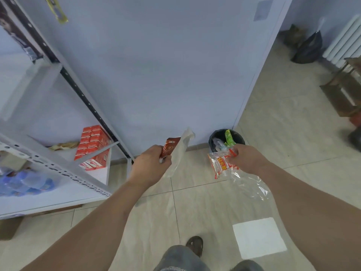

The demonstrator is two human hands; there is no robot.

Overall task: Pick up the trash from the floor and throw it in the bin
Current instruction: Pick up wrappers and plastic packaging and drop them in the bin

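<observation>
Trash occupies both hands, held out above the tiled floor point(195, 202) in front of a pale wall. Left hand point(150, 165): fingers curled round a brown-red wrapper point(169, 149) and a translucent plastic sleeve point(180, 151), which stands up past the knuckles and hangs below them. Right hand point(247, 159): fingers pinching a red-and-white printed packet point(218, 165) together with a crumpled clear plastic bag point(252, 184) that trails loose beneath the wrist. Black bin point(226, 140): set on the floor against the wall, just beyond the right hand, already holding a green wrapper point(229, 137) and clear plastic that rise above its rim. A white sheet of paper point(258, 238) lies flat on the floor near the person's foot, apparently not yet collected.

Probable hazards. The right hand's load sits short of the bin mouth, so a release here would likely drop it on the tiles. Light, limp film may drift or catch on the rim. The contents already stand proud, so added pieces could slide off. The left hand is well to the side of the bin and must travel across, and its two items, held in one grip, may separate on release. A metal shelf unit point(58, 165) stands at left.
</observation>
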